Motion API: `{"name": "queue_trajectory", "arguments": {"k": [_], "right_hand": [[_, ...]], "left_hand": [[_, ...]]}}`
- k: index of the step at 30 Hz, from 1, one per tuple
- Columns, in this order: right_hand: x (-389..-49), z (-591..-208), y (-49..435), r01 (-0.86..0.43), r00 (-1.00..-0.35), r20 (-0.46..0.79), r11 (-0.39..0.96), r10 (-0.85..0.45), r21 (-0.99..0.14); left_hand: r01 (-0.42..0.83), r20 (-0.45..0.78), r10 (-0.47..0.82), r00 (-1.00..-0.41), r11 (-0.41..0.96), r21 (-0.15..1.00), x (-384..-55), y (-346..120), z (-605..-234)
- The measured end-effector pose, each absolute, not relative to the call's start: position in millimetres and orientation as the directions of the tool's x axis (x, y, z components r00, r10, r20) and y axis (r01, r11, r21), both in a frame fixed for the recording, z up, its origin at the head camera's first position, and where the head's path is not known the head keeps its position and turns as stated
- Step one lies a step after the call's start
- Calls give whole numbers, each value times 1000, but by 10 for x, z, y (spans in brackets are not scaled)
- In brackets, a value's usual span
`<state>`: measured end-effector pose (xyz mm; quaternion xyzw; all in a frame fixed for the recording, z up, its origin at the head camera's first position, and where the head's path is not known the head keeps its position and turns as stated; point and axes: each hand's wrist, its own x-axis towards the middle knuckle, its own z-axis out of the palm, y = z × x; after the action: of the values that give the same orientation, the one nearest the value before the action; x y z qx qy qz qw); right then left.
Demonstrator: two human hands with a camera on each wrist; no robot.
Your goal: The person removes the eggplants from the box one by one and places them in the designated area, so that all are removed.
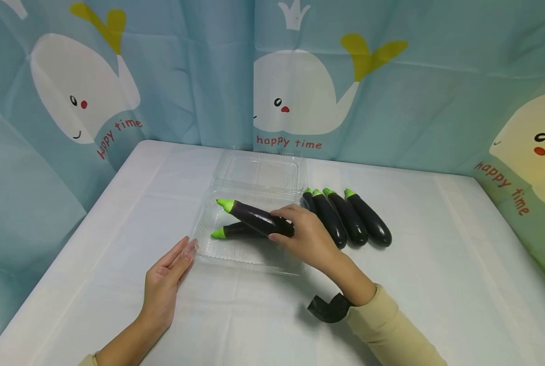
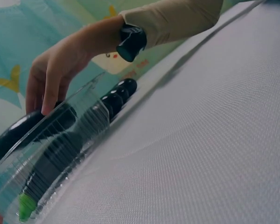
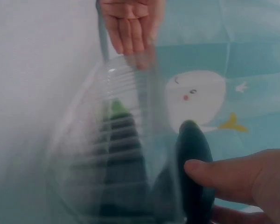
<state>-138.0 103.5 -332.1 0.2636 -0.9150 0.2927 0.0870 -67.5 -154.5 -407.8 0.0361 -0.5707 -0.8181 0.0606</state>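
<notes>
My right hand (image 1: 311,236) grips a dark purple eggplant (image 1: 254,217) by its blunt end, with the green stem end pointing left. The held eggplant is above a clear plastic clamshell box (image 1: 236,259) whose lid lies folded back. Inside the box is another eggplant (image 1: 238,231), partly hidden beneath the held one; the left wrist view shows it through the clear wall. My left hand (image 1: 164,284) touches the box's front left corner with straight fingers. In the right wrist view the box wall is blurred.
Several more eggplants (image 1: 368,218) lie side by side on the white table (image 1: 437,284), just right of the box. A black band (image 1: 329,308) hangs at the right wrist. Behind the table stands a blue curtain (image 1: 419,117) with whale prints.
</notes>
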Motion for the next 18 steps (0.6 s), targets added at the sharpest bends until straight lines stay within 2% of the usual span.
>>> {"name": "queue_trajectory", "arguments": {"k": [18], "right_hand": [[-1387, -3167, 1299, -518, -854, 352, 678, -382, -521]], "left_hand": [[64, 18, -135, -991, -348, 935, -672, -1547, -4088]]}}
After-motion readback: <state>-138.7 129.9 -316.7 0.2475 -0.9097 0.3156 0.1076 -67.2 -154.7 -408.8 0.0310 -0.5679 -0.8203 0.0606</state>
